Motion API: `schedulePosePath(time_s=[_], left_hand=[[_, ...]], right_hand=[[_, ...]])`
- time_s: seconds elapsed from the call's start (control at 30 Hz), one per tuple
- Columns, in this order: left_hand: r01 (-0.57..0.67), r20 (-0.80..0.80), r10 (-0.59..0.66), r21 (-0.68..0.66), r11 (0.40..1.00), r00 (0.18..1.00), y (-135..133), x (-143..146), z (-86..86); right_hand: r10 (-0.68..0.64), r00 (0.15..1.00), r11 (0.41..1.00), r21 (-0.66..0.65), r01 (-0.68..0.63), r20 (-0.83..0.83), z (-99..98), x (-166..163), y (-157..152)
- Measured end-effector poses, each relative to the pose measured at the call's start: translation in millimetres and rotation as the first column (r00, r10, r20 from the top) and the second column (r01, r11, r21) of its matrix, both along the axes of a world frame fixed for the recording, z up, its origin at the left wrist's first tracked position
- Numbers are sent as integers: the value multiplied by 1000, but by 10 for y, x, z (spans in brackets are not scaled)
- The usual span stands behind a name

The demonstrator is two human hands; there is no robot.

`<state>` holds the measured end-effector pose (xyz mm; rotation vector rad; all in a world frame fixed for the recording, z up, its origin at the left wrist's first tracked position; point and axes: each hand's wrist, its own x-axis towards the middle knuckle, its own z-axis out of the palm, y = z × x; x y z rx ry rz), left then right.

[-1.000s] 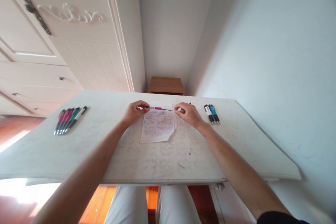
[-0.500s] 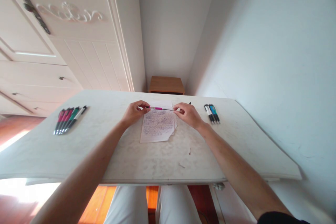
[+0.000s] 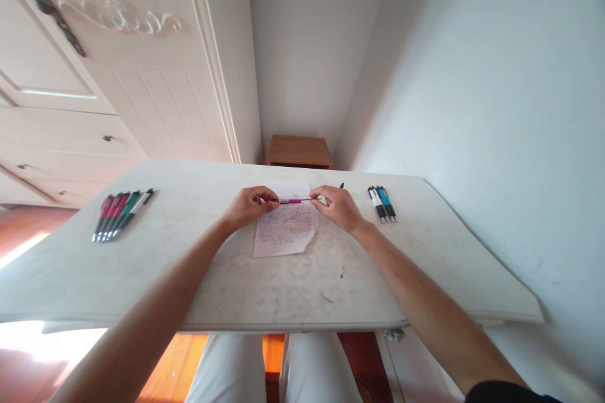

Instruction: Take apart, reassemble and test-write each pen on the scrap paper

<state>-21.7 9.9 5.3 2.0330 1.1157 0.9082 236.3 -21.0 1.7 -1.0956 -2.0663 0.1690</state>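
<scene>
A pink pen (image 3: 290,201) is held level above a scribbled sheet of paper (image 3: 285,232) in the middle of the white table (image 3: 265,283). My left hand (image 3: 248,206) pinches the pen's left end with closed fingers. My right hand (image 3: 336,207) pinches its thin right end, also closed. A small dark piece (image 3: 341,186) lies on the table just behind my right hand.
Several pens, pink, green and white (image 3: 118,214), lie in a row at the table's left. Several more pens, white, blue and teal (image 3: 382,203), lie at the right. A cupboard (image 3: 94,75) stands left, a small wooden stand (image 3: 299,152) behind, a wall right.
My hands have drawn closer together along the pen, so less of it shows between them. The pens on the table have not moved.
</scene>
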Motion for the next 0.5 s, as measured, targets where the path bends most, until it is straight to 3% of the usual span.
schedulePosePath(time_s=[0.5], left_hand=[[-8, -25, 8, 26, 1000, 1000, -2, -2, -13]], right_hand=[[6, 1000, 999, -36, -6, 25, -17, -8, -3]])
